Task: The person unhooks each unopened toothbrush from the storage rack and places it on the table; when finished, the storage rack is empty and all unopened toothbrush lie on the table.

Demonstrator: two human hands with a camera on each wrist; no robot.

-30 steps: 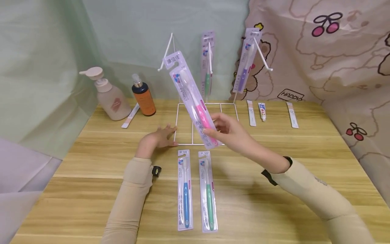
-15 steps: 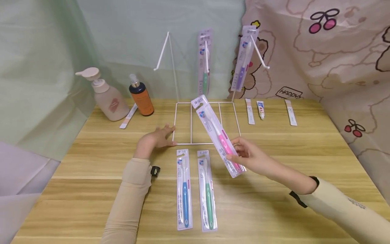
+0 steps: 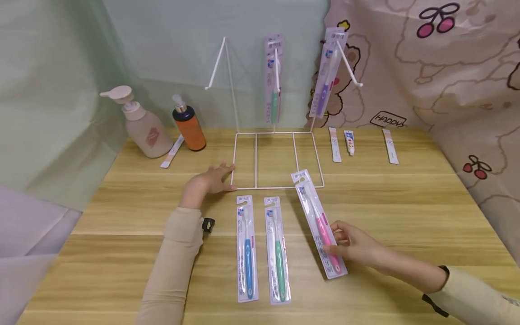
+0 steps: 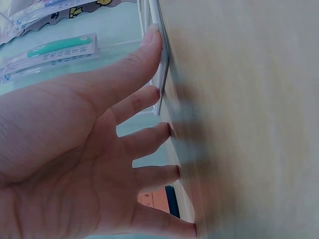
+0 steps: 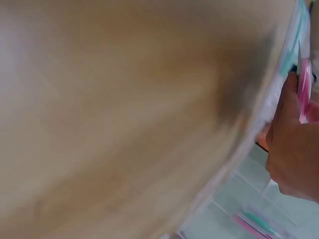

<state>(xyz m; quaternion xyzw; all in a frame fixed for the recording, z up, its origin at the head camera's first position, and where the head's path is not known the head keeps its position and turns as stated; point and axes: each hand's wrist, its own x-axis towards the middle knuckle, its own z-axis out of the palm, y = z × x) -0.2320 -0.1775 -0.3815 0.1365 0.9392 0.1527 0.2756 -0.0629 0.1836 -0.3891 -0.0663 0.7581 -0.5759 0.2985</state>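
Note:
My right hand (image 3: 357, 243) pinches a packaged pink toothbrush (image 3: 321, 228) by its lower end, between thumb and fingers. The pack tilts with its hang hole to the upper left, close over the table. My left hand (image 3: 206, 182) has its fingers spread, fingertips on the tabletop and thumb and index at the left edge of the white wire rack (image 3: 256, 160). In the left wrist view, the thumb (image 4: 134, 62) lies along the rack's wire. A packaged blue toothbrush (image 3: 248, 248) and a packaged green toothbrush (image 3: 278, 253) lie side by side in front of the rack.
Packaged toothbrushes hang on the rack's middle hook (image 3: 277, 67) and right hook (image 3: 349, 65); its left hook (image 3: 216, 63) is bare. A pump bottle (image 3: 146, 128) and an orange bottle (image 3: 190, 128) stand at left. A small toothpaste tube (image 3: 350, 143) lies among slim sachets at back right.
My right hand has carried the pink toothbrush pack from over the rack down and to the right, toward the tabletop beside the green one. My left hand stays at the rack.

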